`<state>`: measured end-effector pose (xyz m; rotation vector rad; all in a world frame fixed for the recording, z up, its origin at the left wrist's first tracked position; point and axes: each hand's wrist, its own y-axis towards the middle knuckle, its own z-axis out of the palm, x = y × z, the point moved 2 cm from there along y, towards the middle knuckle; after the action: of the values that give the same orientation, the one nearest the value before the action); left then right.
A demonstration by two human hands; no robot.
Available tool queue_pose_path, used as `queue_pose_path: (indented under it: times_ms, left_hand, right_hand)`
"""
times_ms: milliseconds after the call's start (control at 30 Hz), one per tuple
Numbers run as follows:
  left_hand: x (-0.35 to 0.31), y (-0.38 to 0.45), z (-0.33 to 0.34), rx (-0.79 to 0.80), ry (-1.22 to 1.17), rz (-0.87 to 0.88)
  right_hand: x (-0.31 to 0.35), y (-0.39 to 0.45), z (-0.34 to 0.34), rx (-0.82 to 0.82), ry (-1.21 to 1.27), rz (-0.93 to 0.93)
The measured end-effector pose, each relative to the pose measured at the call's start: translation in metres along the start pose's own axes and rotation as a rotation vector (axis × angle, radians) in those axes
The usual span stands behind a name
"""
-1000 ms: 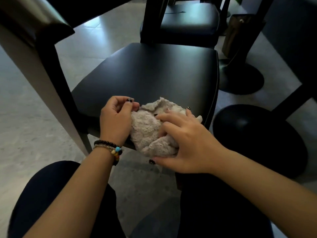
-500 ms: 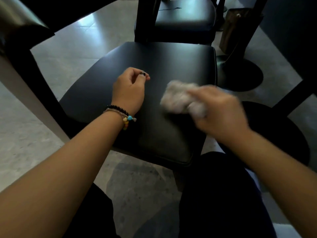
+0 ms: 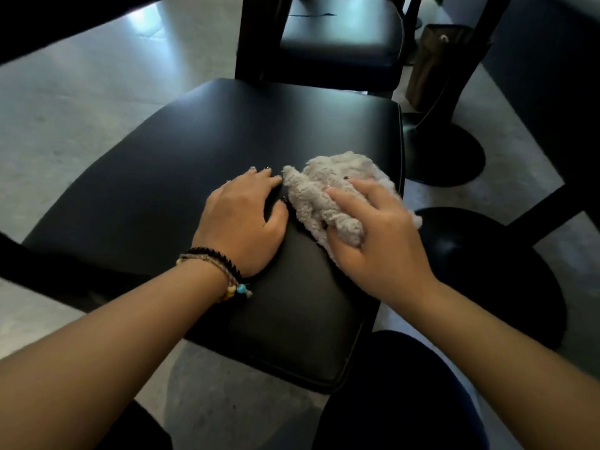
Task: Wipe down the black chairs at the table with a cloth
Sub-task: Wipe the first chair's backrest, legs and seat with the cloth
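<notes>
— What changed on the head camera?

— My left hand (image 3: 242,222) came down flat on the chair seat (image 3: 181,177), fingers spread. My right hand (image 3: 378,241) clutches the cloth (image 3: 328,186), now near the seat's right edge.

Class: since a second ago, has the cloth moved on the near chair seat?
Yes. The cloth went from the seat's near edge toward its right edge.
</notes>
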<state>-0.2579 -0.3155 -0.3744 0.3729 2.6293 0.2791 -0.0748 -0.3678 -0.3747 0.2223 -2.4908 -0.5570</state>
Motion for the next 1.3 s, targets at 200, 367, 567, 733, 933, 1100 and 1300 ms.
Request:
queue_pose_path:
  times_ms: [200, 367, 567, 733, 933, 1100, 1300]
  left_hand:
    - [-0.004, 0.000, 0.001, 0.002, -0.014, -0.016]
    - [-0.003, 0.002, 0.000, -0.023, -0.036, -0.036]
    - [0.002, -0.002, 0.002, -0.036, -0.056, -0.039]
    - [0.001, 0.001, 0.001, -0.047, -0.094, -0.065]
    - [0.002, 0.000, -0.001, -0.127, -0.131, -0.140]
    - [0.003, -0.002, 0.000, -0.115, -0.146, -0.136]
    - [0.005, 0.004, -0.001, -0.092, -0.117, -0.132]
  right_hand:
    - [-0.038, 0.084, 0.004, -0.018, -0.182, -0.003]
    - [-0.073, 0.173, 0.022, -0.010, -0.179, 0.267]
    - [-0.031, 0.140, 0.027, 0.140, -0.130, 0.090]
    - [-0.020, 0.111, 0.019, 0.184, -0.084, -0.119]
    - [-0.036, 0.178, 0.044, 0.056, -0.248, 0.259]
    - [0.015, 0.104, 0.046, 0.184, -0.128, -0.116]
    - [-0.016, 0.109, 0.014, 0.117, -0.102, 0.121]
